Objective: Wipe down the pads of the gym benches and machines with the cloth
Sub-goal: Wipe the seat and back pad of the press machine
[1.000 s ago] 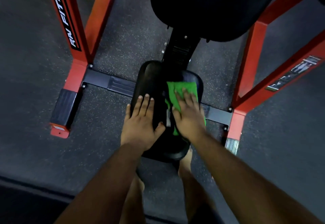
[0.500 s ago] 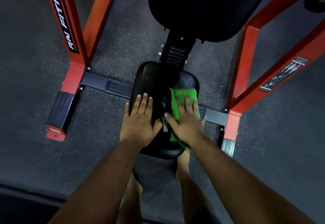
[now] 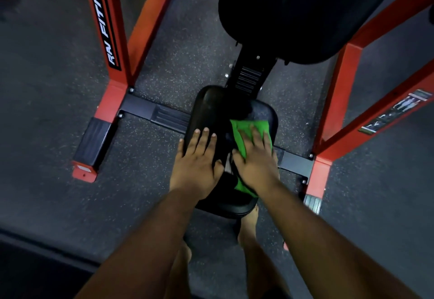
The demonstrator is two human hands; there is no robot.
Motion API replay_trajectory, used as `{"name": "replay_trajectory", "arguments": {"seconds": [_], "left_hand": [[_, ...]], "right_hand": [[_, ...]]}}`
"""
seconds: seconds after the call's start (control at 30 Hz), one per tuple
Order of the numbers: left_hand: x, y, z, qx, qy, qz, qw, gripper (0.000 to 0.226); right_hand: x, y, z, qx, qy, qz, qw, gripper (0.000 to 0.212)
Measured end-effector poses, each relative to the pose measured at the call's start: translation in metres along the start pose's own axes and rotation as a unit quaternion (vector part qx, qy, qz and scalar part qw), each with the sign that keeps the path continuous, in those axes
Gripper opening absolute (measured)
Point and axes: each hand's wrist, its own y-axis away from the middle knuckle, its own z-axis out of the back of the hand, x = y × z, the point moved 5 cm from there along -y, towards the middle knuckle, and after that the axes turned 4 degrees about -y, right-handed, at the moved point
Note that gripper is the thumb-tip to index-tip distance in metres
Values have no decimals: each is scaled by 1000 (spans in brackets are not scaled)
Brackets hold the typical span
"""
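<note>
Pressing flat on the black seat pad [image 3: 212, 108], both hands are lying palm-down side by side; the left hand [image 3: 197, 160] is resting bare on the left half of the pad, its fingers [image 3: 203, 137] extended and lying close together, gripping nothing; the right hand [image 3: 256, 160] is lying on the green cloth [image 3: 249, 126], which is sitting on the right half of the pad; its fingers [image 3: 257, 137] are slightly spread and flattened onto the fabric, pinning it against the pad rather than pinching it. The cloth is showing beyond the fingertips toward the far edge of the pad, and a further strip of it is peeking out beside the wrist near the pad's close edge. Both forearms are reaching in from the bottom of the view; bare feet are showing on the floor [image 3: 58, 110] below the pad, partly hidden by the arms. Beyond the seat pad, a ribbed black support [image 3: 249, 79] is rising to the larger black back pad [image 3: 293, 12], which is filling the top of the view. Red frame posts [image 3: 110, 40] are standing on either side, the left one carrying white lettering; a dark crossbar [image 3: 145, 108] is running along the speckled rubber floor between them, passing under the seat pad.
</note>
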Motion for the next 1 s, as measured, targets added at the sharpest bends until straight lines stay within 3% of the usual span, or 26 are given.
{"name": "replay_trajectory", "arguments": {"seconds": [0.1,0.3,0.43,0.53,0.67,0.8,0.87,1.0], "left_hand": [[0,-1,-2,4,9,5,1000,77],[8,1,-1,-28,83,9,996,75],[9,20,-1,-42,112,25,993,73],[11,42,-3,-52,172,82,980,75],[5,52,-8,-54,180,134,973,79],[2,42,-10,-68,117,174,975,75],[1,43,-11,-78,122,194,970,77],[2,44,-6,-123,167,234,950,79]], "right_hand": [[-5,26,-9,8,-11,-12,1000,65],[4,-85,4,16,46,-17,999,67],[20,1,-11,-5,63,31,998,70],[37,65,-22,40,62,81,994,69],[54,-21,-15,51,86,132,986,63],[78,-117,-16,20,84,76,993,64],[80,-101,-18,24,105,94,990,63],[58,5,-16,77,109,236,962,62]]}}
